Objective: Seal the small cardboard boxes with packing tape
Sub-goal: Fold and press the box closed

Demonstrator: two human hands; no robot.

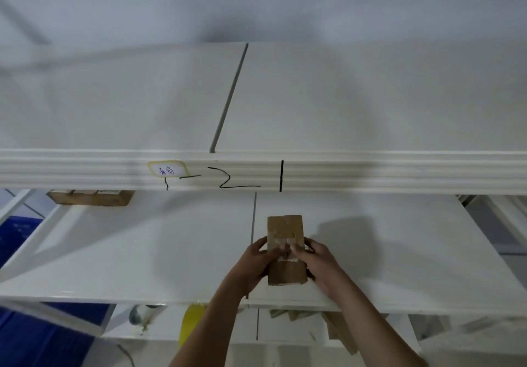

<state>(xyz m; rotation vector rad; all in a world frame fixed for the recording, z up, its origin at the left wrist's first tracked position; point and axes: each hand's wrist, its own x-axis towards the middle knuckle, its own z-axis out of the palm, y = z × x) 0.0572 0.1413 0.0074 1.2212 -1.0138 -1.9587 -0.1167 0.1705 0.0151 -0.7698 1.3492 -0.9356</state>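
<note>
Small cardboard box on the middle shelf, near its front edge, just right of the panel seam. Left hand and right hand curled around its sides, thumbs pressing the taped top seam. Judged step: smoothing tape down. Next: check adhesion at both ends. Far left: another box.

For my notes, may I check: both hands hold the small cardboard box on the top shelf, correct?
Not quite. The head view shows the left hand and right hand holding the box on the middle shelf, below the labelled edge.
</note>
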